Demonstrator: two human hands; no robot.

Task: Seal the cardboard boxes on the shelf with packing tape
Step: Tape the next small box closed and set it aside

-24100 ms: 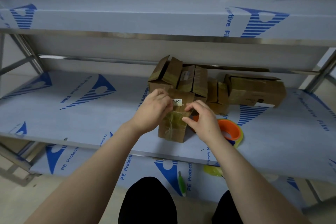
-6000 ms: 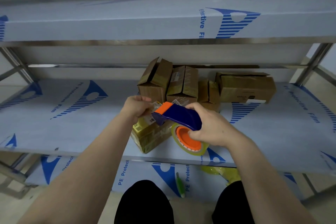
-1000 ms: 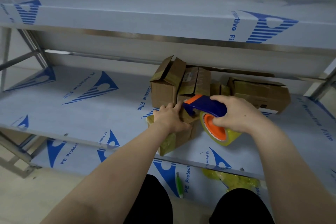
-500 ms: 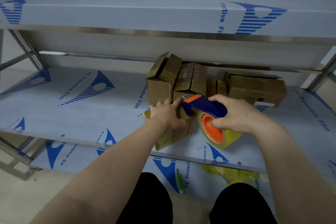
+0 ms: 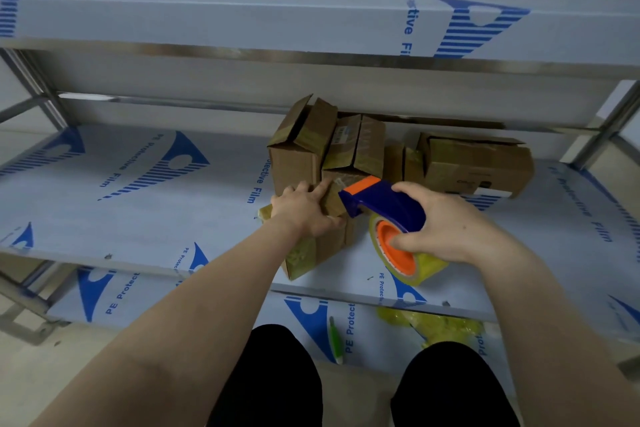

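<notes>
The left hand (image 5: 308,210) lies palm-down on the box (image 5: 320,246) at the front of the middle shelf (image 5: 138,204), fingers spread and curled over its top, forefinger stretched toward one o'clock along the top edge. It presses and grips the box rather than lifting it; the box sits on the shelf, tilted with a corner toward the viewer, its lower faces glossy with yellowish tape.

The right hand (image 5: 446,225) is closed around the dispenser (image 5: 384,208), fingers wrapped over the blue handle, thumb pressing the orange hub of the tape roll (image 5: 405,253). The dispenser's orange-tipped nose points to nine o'clock and meets the box top just beside the left forefinger. The roll hangs at four o'clock from the box, close above the shelf.

At twelve o'clock from the held box stand two open boxes (image 5: 325,146) with flaps raised, touching each other. At two o'clock lies a closed box (image 5: 474,163). On the lower shelf, at six o'clock, a green pen (image 5: 335,340) and crumpled yellow tape (image 5: 436,322).
</notes>
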